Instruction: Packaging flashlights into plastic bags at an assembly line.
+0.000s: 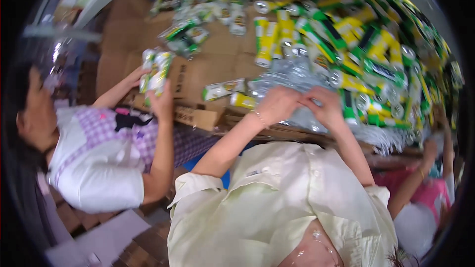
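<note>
My left hand [278,105], with a thin bracelet at the wrist, reaches over a heap of clear plastic bags [292,75]. My right hand [325,109] meets it there, thumb and forefinger pinched together. The fingertips of both hands almost touch and seem to grip the edge of a clear plastic bag; blur hides the exact hold. Just left of my left hand lie a yellow tube [243,101] and a bagged white-and-green tube [223,89]. A large pile of yellow-and-green tubes [368,64] with clear caps rises beyond my right hand.
To the left, a person in a purple checked apron [133,133] holds bagged tubes [156,71] in both hands. More bagged tubes [198,20] lie at the far side of the cardboard surface [217,52]. Another person's arm [413,183] reaches in at the right, near a stack of clear bags [383,137].
</note>
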Motion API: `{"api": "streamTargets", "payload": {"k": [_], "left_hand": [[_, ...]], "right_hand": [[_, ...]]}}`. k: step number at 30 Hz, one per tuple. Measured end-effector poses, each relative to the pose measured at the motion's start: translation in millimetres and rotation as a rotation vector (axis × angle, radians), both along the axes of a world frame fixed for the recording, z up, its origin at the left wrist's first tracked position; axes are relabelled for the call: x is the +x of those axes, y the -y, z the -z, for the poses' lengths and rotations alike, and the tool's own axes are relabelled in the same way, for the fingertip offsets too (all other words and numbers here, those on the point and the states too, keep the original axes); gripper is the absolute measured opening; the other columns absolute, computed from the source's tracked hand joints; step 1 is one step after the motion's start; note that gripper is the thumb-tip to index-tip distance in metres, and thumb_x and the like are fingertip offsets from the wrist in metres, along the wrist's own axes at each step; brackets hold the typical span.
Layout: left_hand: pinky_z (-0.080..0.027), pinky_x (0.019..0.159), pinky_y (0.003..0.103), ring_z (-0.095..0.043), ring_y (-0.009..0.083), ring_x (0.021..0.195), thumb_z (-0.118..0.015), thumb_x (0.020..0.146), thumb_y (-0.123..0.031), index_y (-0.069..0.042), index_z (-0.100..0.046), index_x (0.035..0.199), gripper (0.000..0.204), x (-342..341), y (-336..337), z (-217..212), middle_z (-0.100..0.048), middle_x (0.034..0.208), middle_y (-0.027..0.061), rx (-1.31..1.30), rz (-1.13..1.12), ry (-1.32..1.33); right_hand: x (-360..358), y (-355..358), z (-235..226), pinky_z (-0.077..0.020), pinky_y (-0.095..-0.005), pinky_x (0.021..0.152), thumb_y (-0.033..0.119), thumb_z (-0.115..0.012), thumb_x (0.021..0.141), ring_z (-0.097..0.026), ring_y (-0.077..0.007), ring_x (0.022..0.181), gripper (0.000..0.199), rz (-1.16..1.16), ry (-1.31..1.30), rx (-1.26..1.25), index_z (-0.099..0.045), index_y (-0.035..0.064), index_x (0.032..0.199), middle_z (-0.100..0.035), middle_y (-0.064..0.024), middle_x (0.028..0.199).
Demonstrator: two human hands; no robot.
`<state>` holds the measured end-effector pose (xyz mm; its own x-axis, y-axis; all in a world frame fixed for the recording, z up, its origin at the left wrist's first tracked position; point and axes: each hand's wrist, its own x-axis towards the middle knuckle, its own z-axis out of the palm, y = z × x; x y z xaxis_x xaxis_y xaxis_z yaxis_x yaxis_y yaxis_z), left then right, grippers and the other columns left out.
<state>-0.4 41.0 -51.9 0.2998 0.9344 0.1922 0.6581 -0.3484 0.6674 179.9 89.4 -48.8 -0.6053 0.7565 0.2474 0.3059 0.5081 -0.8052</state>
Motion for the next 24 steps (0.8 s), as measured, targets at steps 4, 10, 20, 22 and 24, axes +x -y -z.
{"api": "streamTargets", "payload": {"k": [4,10,20,22,24], "left_hand": [[-0.046,0.065,0.047,-0.059,0.0383,0.073,-0.061,0.081,-0.023,-0.007,-0.064,0.079,0.016,-8.2,9.2,-15.7,-0.061,0.072,0.0168,-0.238,0.044,-0.027],[-0.044,0.063,0.047,-0.059,0.0371,0.070,-0.056,0.087,-0.028,-0.010,-0.063,0.080,0.020,-13.7,21.4,-23.4,-0.060,0.067,0.0156,-0.278,0.011,-0.153],[-0.048,0.073,0.043,-0.061,0.0299,0.083,-0.054,0.087,-0.032,-0.014,-0.069,0.085,0.023,-3.4,24.7,-29.5,-0.064,0.083,0.0098,-0.037,-0.200,-0.172],[-0.049,0.072,0.042,-0.061,0.0282,0.084,-0.057,0.085,-0.030,-0.013,-0.069,0.081,0.021,8.0,24.5,-33.4,-0.065,0.084,0.0080,-0.205,-0.211,-0.222],[-0.049,0.073,0.042,-0.061,0.0274,0.087,-0.060,0.080,-0.026,-0.014,-0.070,0.079,0.016,9.0,23.9,-29.1,-0.065,0.083,0.0063,-0.311,-0.216,-0.337]], "right_hand": [[1.6,5.8,-19.0,-0.0474,-0.0295,0.057,0.006,-0.071,0.072,-0.061,-0.0235,0.065,0.009,-0.082,-0.063,0.030,-0.067,0.0079,0.080,-0.061,-0.0066,0.073],[2.4,9.4,-27.7,-0.0459,-0.0353,0.054,0.008,-0.069,0.074,-0.057,-0.0264,0.060,0.008,-0.187,0.133,0.193,-0.067,0.0100,0.082,-0.054,-0.0062,0.068],[14.1,8.7,-43.1,-0.0449,-0.0381,0.055,0.000,-0.064,0.069,-0.056,-0.0263,0.067,0.017,-0.228,0.378,0.428,-0.067,0.0090,0.083,-0.050,-0.0072,0.070],[11.1,12.8,-42.0,-0.0472,-0.0364,0.057,-0.002,-0.060,0.061,-0.055,-0.0245,0.075,0.027,-0.192,0.362,0.492,-0.066,0.0095,0.085,-0.051,-0.0054,0.074],[20.9,12.3,-41.7,-0.0473,-0.0367,0.057,0.000,-0.061,0.062,-0.055,-0.0245,0.076,0.024,-0.168,0.375,0.448,-0.067,0.0097,0.083,-0.051,-0.0054,0.074]]}}
